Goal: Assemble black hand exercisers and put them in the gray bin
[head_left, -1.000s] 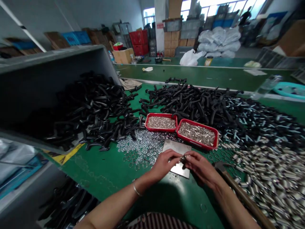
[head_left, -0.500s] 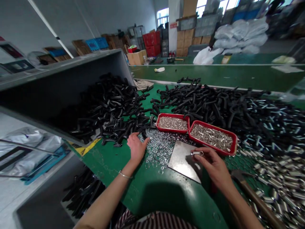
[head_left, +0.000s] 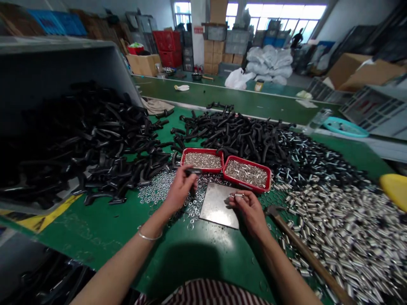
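Observation:
Closed round a black handle piece (head_left: 193,171), my left hand (head_left: 180,190) hovers over scattered small metal rings (head_left: 152,189). Much of that piece is hidden by the fingers. My right hand (head_left: 252,211) pinches a small coil spring (head_left: 238,195) above the right side of a flat metal plate (head_left: 218,207). Just behind the hands stand two red trays: the left tray (head_left: 182,157) holds tiny metal parts, and the right tray (head_left: 270,182) holds small metal pins.
A hammer (head_left: 302,243) lies right of my right hand, beside a heap of metal cylinders (head_left: 343,233). Black handle pieces (head_left: 235,131) are piled behind the trays. More spill from a tipped grey bin (head_left: 124,76) on the left. A yellow object (head_left: 394,190) sits at the right edge.
My left hand was open by the black pieces; now it has one in its grip and is nearer the plate. The right hand keeps the spring. The view has swung right.

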`<state>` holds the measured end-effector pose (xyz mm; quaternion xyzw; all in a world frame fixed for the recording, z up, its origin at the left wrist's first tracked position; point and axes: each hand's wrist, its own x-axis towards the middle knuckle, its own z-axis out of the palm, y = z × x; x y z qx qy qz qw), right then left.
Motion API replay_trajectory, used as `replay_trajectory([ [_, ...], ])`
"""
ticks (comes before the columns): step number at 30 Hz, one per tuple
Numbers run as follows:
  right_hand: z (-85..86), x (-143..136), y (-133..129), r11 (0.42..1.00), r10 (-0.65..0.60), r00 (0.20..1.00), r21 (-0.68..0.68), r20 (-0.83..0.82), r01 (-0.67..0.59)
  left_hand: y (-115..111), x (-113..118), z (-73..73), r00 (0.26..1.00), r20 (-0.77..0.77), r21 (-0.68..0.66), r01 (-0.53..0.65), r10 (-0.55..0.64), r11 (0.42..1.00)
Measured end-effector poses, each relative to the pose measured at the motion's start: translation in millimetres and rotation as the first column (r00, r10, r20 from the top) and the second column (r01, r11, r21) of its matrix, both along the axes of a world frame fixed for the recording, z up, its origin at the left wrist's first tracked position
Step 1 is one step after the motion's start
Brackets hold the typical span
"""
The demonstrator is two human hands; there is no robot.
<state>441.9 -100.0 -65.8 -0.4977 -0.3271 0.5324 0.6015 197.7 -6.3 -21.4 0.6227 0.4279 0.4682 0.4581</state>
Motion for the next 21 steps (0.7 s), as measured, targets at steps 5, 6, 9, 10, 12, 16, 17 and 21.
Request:
replay_trajectory([
  [5, 8.7, -13.8, -1.3, 0.997, -0.066, 0.998, 0.039, -0.014, 0.066, -30.5, 61.9, -19.7, 0.918, 0.189, -0.296, 0.393, -0.349, 0.871],
  [6, 10.5, -16.2, -2.4, 0.996, -0.079, 0.997, 0.049, -0.002, 0.079, -33.2, 66.6, -26.0, 0.911, 0.224, -0.310, 0.404, -0.347, 0.861],
  [9, 13.9, -21.8, -5.7, 0.995, -0.083, 0.994, 0.058, 0.065, 0.080, -38.3, 70.9, -38.3, 0.887, 0.348, -0.373, 0.430, -0.305, 0.822],
  [10, 14.3, -22.7, -6.6, 0.997, -0.070, 0.992, 0.052, 0.102, 0.065, -40.5, 70.5, -39.4, 0.874, 0.400, -0.399, 0.438, -0.276, 0.806],
  [12, 14.2, -22.3, -7.7, 0.998, -0.046, 0.980, 0.042, 0.194, 0.039, -47.3, 69.1, -38.2, 0.833, 0.495, -0.441, 0.488, -0.249, 0.754],
  [16, 13.2, -13.1, -7.9, 0.998, 0.067, 0.979, 0.002, 0.193, -0.069, -67.9, 69.2, -31.2, 0.684, 0.562, -0.460, 0.726, -0.465, 0.512],
  [17, 13.5, -10.0, -7.6, 0.994, 0.112, 0.981, -0.010, 0.157, -0.112, -72.4, 70.0, -30.2, 0.637, 0.569, -0.457, 0.771, -0.520, 0.444],
  [21, 16.6, -3.1, -7.0, 0.969, 0.247, 0.954, -0.069, 0.171, -0.238, -73.0, 68.8, -26.1, 0.666, 0.541, -0.480, 0.746, -0.514, 0.461],
])
